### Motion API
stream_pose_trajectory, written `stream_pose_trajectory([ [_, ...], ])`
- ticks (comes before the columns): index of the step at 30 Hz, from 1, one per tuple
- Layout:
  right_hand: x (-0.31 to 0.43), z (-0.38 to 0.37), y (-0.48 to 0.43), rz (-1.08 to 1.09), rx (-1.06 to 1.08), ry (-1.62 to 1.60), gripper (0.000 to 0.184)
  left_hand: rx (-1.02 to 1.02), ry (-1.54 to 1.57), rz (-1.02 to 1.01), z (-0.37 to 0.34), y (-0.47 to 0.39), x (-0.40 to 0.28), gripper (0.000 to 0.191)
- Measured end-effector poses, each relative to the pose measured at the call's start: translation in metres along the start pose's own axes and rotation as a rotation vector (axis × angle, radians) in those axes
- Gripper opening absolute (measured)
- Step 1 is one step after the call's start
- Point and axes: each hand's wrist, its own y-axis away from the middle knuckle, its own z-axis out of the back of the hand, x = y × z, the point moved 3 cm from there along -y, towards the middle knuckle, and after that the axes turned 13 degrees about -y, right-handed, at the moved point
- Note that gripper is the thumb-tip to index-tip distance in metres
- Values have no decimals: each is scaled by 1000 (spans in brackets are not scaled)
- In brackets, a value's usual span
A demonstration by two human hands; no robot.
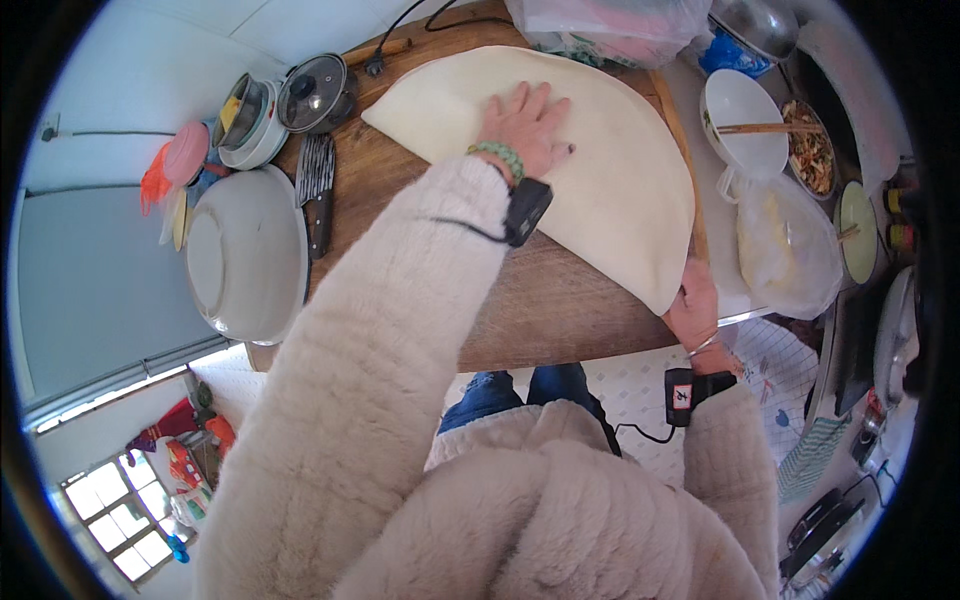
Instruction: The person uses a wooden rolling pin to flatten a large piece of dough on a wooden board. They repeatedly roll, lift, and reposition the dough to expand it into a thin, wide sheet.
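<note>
A large sheet of dough (615, 157) lies folded into a half-round on a wooden board (525, 300), its straight edge running diagonally towards me. My left hand (529, 127) rests flat on the dough's upper part, fingers spread, with a green bead bracelet at the wrist. At the dough's near right corner is my right hand (694, 304), its fingers bent and partly hidden beside the edge; whether they pinch the dough cannot be told. Both wrists carry small black devices with cables.
A cleaver (319, 191), an upturned large basin (251, 255) and a lidded pot (315, 94) are at the left. On the right stand a white bowl (742, 112) with chopsticks (757, 129), a dish of chopped food (808, 150) and a plastic bag (787, 244).
</note>
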Motion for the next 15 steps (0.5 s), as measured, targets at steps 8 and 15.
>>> stream_pose_trajectory([
  [8,101,-56,-47,121,-68,71,30,112,-69,-2,28,158,13,71],
  [15,153,-168,-11,68,317,323,70,228,20,-48,34,251,19,66],
])
